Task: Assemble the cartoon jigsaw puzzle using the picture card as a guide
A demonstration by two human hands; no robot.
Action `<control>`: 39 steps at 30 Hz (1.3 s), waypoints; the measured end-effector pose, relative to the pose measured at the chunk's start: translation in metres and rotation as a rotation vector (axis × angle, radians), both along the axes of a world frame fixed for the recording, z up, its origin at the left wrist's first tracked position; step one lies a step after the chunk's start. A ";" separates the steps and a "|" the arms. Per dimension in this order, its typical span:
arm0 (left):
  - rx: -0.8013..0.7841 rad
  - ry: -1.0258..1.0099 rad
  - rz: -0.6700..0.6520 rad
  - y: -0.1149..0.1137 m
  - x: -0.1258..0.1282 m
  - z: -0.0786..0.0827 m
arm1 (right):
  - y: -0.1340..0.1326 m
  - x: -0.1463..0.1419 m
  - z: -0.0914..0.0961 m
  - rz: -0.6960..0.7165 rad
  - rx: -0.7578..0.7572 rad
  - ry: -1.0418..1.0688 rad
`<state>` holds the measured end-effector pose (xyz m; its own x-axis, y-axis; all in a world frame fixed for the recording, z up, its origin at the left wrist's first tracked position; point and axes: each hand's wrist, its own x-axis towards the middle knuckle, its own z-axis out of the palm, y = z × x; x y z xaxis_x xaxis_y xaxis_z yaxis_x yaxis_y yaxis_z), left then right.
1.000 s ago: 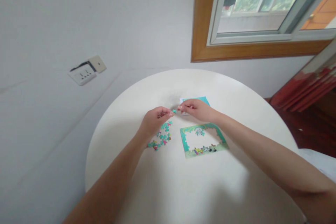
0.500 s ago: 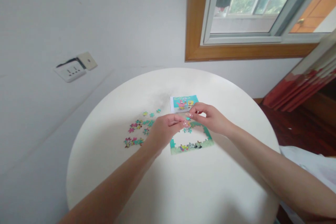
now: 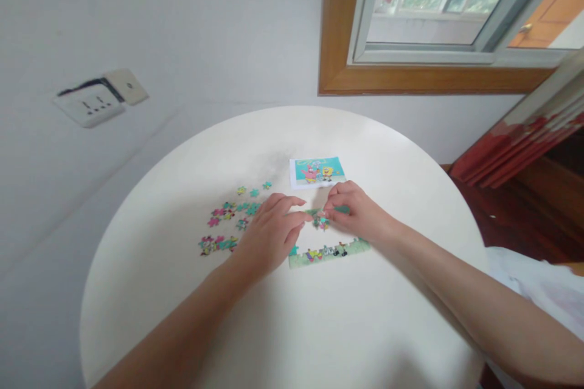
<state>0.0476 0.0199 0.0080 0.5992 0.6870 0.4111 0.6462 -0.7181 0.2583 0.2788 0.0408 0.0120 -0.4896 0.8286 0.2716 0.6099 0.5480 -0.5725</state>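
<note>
A partly built jigsaw frame (image 3: 328,251) lies on the round white table (image 3: 292,328). My left hand (image 3: 269,234) rests on the frame's left side with its fingers stretched toward the middle. My right hand (image 3: 353,213) lies over the frame's upper right, fingertips pinched on a small puzzle piece (image 3: 322,221) pressed down inside the frame. Both hands' fingertips nearly meet there. Loose puzzle pieces (image 3: 225,222), teal and pink, are scattered to the left of my left hand. A small cartoon picture card (image 3: 317,171) lies just beyond the hands.
The table stands against a white wall with a wall socket (image 3: 93,100) at the left. A wood-framed window (image 3: 433,42) is at the upper right. Red fabric (image 3: 515,146) and a dark floor are at the right.
Both hands have come down from holding a piece in the air onto the puzzle frame. The view has shifted, showing more loose pieces at the left.
</note>
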 end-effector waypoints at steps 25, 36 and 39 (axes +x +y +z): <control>-0.097 0.054 -0.041 0.000 0.001 -0.005 | -0.004 0.000 -0.001 -0.023 0.029 -0.164; -0.104 0.040 -0.023 0.000 0.001 -0.007 | -0.014 0.012 0.018 0.122 0.050 -0.352; -0.120 0.060 -0.036 -0.001 0.002 -0.007 | -0.016 0.010 0.018 0.125 0.050 -0.392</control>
